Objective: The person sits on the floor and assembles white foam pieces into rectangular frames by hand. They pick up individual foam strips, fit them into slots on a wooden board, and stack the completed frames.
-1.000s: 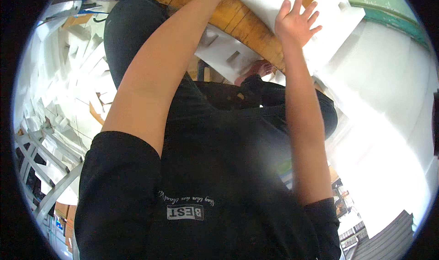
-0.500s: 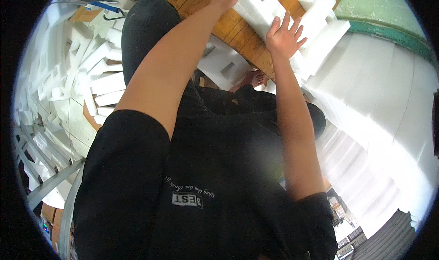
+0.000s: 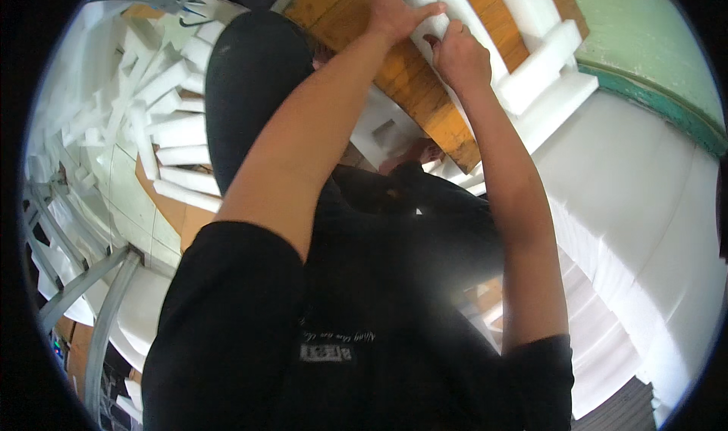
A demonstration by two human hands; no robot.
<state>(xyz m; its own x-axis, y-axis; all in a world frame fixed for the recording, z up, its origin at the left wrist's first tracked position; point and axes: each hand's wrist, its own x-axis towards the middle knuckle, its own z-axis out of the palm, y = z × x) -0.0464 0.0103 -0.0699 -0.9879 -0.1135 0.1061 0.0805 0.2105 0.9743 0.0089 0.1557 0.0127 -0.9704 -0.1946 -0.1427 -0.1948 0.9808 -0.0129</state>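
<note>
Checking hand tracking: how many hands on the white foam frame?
2. Left hand grips the white foam frame at its near corner; right hand pinches the frame's edge beside it. Fingertips partly hidden.

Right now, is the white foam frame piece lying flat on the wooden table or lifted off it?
Flat. The white foam frame piece lies on the wooden table, wood showing through its opening; left hand and right hand grip its near corner.

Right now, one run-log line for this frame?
left hand: gripping white foam frame | right hand: pinching same frame's edge | frame lies on wooden table | foam offcuts on floor, left
</note>
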